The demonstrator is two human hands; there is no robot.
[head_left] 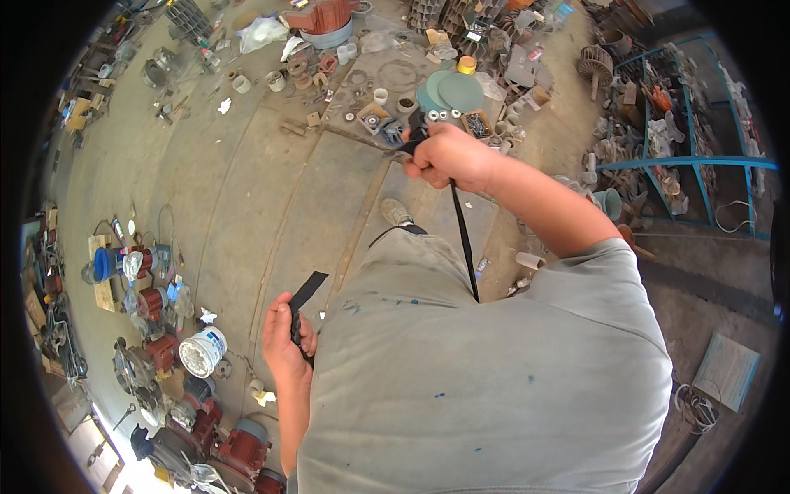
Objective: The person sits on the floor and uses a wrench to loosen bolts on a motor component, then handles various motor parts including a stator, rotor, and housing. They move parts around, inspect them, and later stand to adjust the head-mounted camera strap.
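Note:
My right hand [457, 156] is raised ahead of me, its fingers wrapped round a black strap [463, 224]. The strap runs down from the fist to the front of my grey shirt, and a dark end piece [418, 125] sticks out above the fingers. I cannot make out whether that piece is a buckle. Low on the left, beside my body, my left hand [284, 350] is closed on another length of black webbing strap [309, 290]. Its flat end points up and to the right past the thumb, while the lower part disappears by my side.
Red motors [245, 445] and a white bucket [202, 351] stand on the floor at left. Ahead lie round green discs [459, 91], small boxes of parts [477, 125] and a yellow tin [467, 64]. A blue metal rack [691, 161] full of clutter stands at right.

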